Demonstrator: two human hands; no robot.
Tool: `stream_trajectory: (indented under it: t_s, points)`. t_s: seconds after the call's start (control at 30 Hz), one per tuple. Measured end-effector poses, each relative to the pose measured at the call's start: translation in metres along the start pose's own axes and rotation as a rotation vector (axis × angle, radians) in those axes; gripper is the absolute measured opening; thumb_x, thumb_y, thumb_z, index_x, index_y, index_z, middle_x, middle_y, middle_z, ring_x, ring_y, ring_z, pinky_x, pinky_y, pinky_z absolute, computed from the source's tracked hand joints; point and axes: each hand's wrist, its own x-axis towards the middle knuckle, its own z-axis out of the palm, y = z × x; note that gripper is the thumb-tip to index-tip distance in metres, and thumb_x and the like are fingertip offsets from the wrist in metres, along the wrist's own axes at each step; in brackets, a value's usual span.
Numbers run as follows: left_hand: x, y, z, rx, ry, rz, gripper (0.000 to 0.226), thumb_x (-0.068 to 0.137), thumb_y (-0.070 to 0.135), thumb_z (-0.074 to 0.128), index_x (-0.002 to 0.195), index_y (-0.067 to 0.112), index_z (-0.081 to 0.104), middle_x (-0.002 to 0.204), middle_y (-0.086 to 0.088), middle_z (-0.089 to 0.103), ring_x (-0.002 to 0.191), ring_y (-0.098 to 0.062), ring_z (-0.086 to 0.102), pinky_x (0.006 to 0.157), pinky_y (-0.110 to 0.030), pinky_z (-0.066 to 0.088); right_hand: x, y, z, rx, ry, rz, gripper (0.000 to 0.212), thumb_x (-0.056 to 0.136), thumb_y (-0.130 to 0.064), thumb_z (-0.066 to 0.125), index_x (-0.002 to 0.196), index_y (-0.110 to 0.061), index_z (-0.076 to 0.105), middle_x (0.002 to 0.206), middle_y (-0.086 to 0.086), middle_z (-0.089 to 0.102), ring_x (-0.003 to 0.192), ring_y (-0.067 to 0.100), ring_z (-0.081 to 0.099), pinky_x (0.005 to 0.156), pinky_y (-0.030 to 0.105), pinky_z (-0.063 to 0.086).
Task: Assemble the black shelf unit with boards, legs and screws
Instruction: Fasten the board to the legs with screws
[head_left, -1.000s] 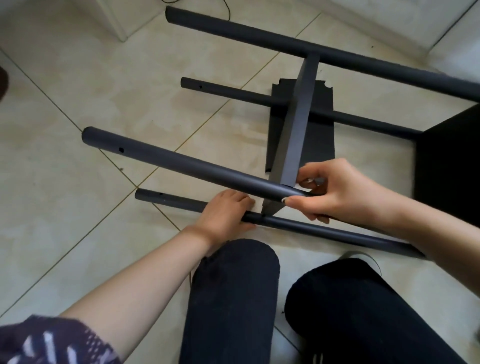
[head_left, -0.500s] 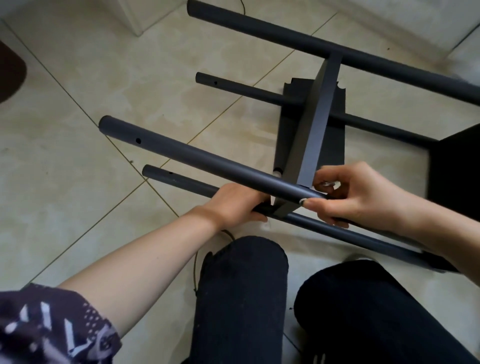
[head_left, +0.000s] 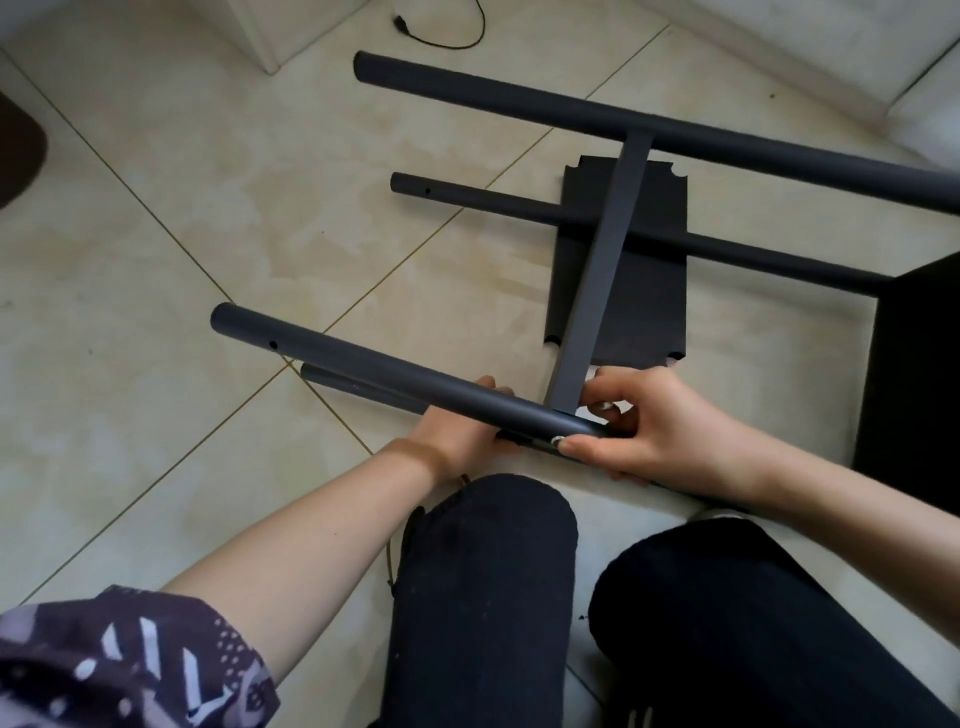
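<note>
Left hand (head_left: 457, 431) slid from the floor-level leg to beneath the raised near leg (head_left: 395, 379); view pulled back, cable (head_left: 441, 36) now visible.

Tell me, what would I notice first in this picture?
Probably the two hands in the middle: the right hand pinches a small silvery screw against the near black leg, while the left hand reaches under that leg. Behind them, a black board stands on edge between the legs.
</note>
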Motion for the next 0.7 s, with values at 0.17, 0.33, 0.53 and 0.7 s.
stream_trajectory:
  t_s: [0.17,0.33,0.53,0.7]
  points:
    - [-0.011,0.003,-0.009,0.129,0.069,0.027,0.009,0.104,0.030,0.046,0.102,0.034,0.054,0.108,0.012,0.054,0.110,-0.016,0.046,0.083,-0.024,0.026,-0.002,0.003,0.007,0.037,-0.033,0.027,0.021,0.082,-0.028,0.077,0.095,-0.015,0.069,0.074,-0.025,0.052,0.048,0.009,0.060,0.045,0.039,0.053]
    - [-0.085,0.003,-0.022,-0.061,0.155,-0.006,0.017,0.099,0.019,0.056,0.090,0.031,0.064,0.095,0.014,0.064,0.095,-0.014,0.062,0.080,-0.032,0.049,-0.006,0.005,0.017,0.007,-0.042,0.015,0.021,0.081,-0.031,0.078,0.076,-0.033,0.058,0.078,-0.012,0.046,0.054,0.016,0.063,0.046,0.037,0.054]
    - [-0.158,0.017,-0.043,-0.207,0.363,0.145,0.017,0.088,-0.005,0.068,0.093,0.009,0.077,0.090,0.004,0.072,0.083,-0.007,0.065,0.076,-0.024,0.052,-0.007,0.002,0.018,-0.011,-0.024,0.011,0.032,0.080,-0.029,0.080,0.062,-0.042,0.055,0.077,-0.010,0.045,0.053,0.016,0.064,0.045,0.036,0.054]
    - [-0.163,0.038,-0.070,-0.273,0.699,0.333,0.020,0.089,-0.001,0.055,0.089,0.004,0.075,0.088,0.004,0.069,0.078,-0.006,0.067,0.069,-0.024,0.055,-0.007,0.005,0.017,-0.007,-0.034,0.032,0.019,0.080,-0.029,0.078,0.079,-0.020,0.062,0.078,-0.008,0.046,0.055,0.017,0.065,0.047,0.035,0.054]
